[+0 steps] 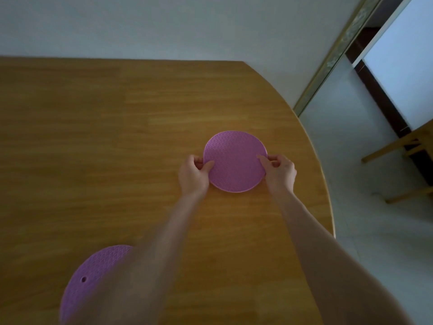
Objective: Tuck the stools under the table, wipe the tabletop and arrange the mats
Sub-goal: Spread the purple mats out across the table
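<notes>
Two grips (left hand [193, 173], right hand [280, 171]) pinch opposite edges of the purple mat [235, 160].

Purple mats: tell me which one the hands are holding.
The far mat, by the curved right edge of the table: the left hand and right hand pinch its opposite sides. The near-left mat lies flat with no hand on it.

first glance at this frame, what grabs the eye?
The round purple mat right of centre on the wooden table, pinched at opposite edges by the left hand and right hand. A second purple mat lies at the bottom left, partly hidden behind the left forearm. Off the table's curved right edge, wooden furniture legs stand on the pale floor.
</notes>
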Available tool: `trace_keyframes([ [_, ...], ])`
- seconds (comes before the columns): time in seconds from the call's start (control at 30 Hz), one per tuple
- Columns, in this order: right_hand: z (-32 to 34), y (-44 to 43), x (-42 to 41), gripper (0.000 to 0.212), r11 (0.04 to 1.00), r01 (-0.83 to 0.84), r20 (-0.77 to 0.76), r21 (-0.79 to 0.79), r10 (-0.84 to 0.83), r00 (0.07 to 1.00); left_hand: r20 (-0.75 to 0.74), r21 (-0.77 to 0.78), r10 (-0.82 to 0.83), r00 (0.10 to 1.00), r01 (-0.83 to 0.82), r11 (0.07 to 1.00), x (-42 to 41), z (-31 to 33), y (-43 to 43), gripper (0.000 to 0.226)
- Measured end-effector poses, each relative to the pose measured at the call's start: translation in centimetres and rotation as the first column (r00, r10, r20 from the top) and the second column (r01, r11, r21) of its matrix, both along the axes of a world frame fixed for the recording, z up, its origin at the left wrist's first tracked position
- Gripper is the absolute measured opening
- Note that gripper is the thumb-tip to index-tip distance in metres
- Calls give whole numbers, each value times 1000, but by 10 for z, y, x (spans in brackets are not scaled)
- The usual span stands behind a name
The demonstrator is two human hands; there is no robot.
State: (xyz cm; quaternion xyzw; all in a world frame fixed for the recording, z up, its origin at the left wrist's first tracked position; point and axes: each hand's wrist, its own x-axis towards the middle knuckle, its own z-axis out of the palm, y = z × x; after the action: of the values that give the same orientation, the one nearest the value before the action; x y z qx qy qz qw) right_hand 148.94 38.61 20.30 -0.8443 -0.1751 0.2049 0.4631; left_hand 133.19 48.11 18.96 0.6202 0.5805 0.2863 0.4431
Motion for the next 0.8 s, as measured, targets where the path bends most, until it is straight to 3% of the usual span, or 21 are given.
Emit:
trace_keyframes([
  [0.8, -24, 14, 10, 17, 992, 26, 65, -121, -18, 998, -116, 30, 9, 993, -6, 1000, 14, -25, 8, 21],
])
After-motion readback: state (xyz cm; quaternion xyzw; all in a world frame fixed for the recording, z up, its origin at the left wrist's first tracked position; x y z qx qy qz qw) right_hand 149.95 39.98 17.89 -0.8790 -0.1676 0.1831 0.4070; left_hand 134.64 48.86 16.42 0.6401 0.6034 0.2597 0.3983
